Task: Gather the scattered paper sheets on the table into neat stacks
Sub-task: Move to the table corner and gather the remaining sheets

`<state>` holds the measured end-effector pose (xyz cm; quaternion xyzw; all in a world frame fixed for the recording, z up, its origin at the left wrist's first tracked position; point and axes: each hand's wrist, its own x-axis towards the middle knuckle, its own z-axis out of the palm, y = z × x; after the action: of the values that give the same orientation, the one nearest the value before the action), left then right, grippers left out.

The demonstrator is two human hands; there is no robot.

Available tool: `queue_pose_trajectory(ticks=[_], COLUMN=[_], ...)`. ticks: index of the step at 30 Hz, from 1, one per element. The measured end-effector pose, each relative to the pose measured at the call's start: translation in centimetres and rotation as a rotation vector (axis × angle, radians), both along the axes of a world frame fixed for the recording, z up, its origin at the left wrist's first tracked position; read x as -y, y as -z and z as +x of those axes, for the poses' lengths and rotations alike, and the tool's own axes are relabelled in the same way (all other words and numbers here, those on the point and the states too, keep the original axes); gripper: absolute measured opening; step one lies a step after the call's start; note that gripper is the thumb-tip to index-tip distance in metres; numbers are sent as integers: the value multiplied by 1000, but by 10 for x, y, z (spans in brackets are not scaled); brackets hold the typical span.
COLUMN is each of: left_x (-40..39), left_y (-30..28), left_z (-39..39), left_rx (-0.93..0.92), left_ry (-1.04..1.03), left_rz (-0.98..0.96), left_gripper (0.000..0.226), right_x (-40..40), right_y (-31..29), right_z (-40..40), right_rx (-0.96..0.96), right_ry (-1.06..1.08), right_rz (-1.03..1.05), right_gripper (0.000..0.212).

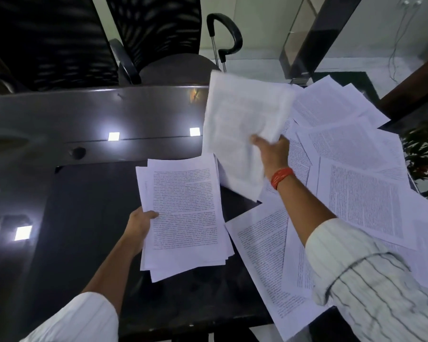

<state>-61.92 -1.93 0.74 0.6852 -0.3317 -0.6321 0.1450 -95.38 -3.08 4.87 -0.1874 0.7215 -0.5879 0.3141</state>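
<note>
My left hand (140, 223) grips the left edge of a rough stack of printed sheets (185, 213), held just above the dark table (84, 218); the sheets in it are slightly fanned. My right hand (273, 151), with a red band at the wrist, pinches a lifted sheet (240, 124) that hangs in the air above the table, blurred by motion. Several loose printed sheets (356, 193) lie overlapping across the right side of the table, some reaching past its front edge.
Two black mesh office chairs (153, 38) stand behind the table's far edge. A glass panel (299, 40) and dark posts rise at the back right. A leafy plant (425, 154) shows at the right. Ceiling lights reflect on the glossy tabletop.
</note>
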Motion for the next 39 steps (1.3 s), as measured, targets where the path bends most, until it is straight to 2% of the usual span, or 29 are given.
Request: queue_pose_trajectory(ticks=[3,6,9,11,14,16,18,19,21,24,26,27,29,31,33,36,39], left_x=[-3,-5,-7,-7,-6,-5,-4,-4,-3,6,11,13,16,19,17,13,2], left_y=[-4,-8,-9,-10,-8,-7,-7,-8,-11,-27,-43,-52,-70,-85,-98,-106,-99], left_z=[0,-2,0,1,3,2,-2,-4,-8,-5,-1,1,2,0,-2,-2,0], left_rx=[2,1,-19,-80,-292,-334,-259,-202,-119,-184,-238,-276,-378,-457,-487,-499,-446], left_ry=[8,-1,-48,-114,-166,-132,-41,7,47,-3,-30,-31,-11,13,18,24,41], left_rz=[4,6,13,9,15,28,-10,-58,-155,-255,-330,-373,-476,-562,-646,-727,-740], left_gripper=[17,16,14,27,50,45,29,22,22,28,32,34,40,46,46,46,39], right_x=[19,25,19,12,-9,-23,-30,-31,-32,-26,-23,-23,-25,-32,-44,-62,-79], right_y=[-25,-28,-12,10,38,47,50,50,46,27,6,-6,-28,-52,-69,-71,-50], right_z=[-14,-20,-3,16,56,81,98,104,108,100,92,89,91,101,110,112,111], right_rx=[85,210,221,190,124,174,168,166,139,16,23,37,25,1,-76,-95,-134], right_ry=[100,77,-11,-132,-357,-445,-479,-490,-473,-373,-366,-405,-483,-462,-407,-373,-396], right_rz=[-142,-189,-86,67,252,281,290,270,206,115,76,55,-29,-125,-235,-349,-284], right_gripper=[44,42,52,55,30,22,19,20,31,56,73,75,60,38,32,41,55])
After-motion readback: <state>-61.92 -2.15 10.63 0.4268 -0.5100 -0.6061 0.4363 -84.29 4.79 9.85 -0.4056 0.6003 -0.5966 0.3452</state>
